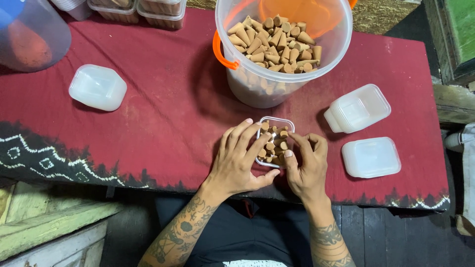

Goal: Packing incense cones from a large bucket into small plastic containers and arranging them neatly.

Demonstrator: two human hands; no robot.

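Observation:
A small clear plastic box (287,122) partly filled with brown incense cones (275,140) sits near the front of the red cloth. My left hand (241,160) grips the box's left side, fingers over its rim. My right hand (308,165) rests on its right side, with the index finger and thumb touching the cones inside. Just behind stands a large clear bucket (283,49) with an orange handle, holding several loose cones (275,43).
Red patterned cloth (163,109) covers the table. Empty white containers lie at the left (97,87) and right (357,108), a lid or box (371,156) below the latter. More filled boxes (161,10) and a clear jug (29,34) stand at the back.

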